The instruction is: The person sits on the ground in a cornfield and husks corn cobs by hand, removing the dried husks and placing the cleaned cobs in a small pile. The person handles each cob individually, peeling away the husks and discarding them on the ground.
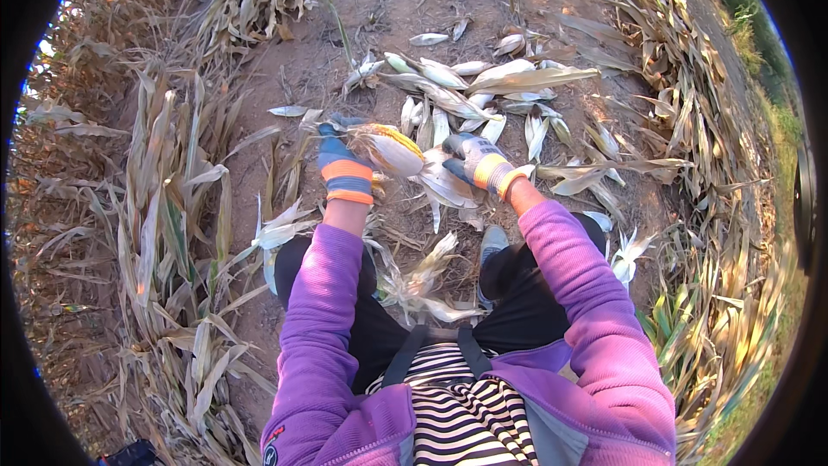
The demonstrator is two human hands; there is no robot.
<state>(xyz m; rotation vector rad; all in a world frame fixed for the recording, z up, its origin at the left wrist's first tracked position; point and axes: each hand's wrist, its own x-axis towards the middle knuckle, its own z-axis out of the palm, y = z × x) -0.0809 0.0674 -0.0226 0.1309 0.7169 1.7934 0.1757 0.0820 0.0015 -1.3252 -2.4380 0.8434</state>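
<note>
An ear of corn [394,150], its yellow kernels partly bared, lies between my two gloved hands. My left hand [339,142] is closed on one end of it, where dry silk and husk stick out. At its other end, pale husk leaves [446,182] fan out, and my right hand [475,156] grips these leaves. Just beyond my hands a pile of corn ears in dry husks [453,90] rests on the soil. Loose stripped husks [414,278] lie on the ground between my legs.
Cut dry corn stalks [174,226] form a long heap on the left, and another heap of stalks [698,77] curves along the right. More husks [278,230] lie beside my left knee and others [629,257] beyond my right knee. My shoe [493,243] is on the soil.
</note>
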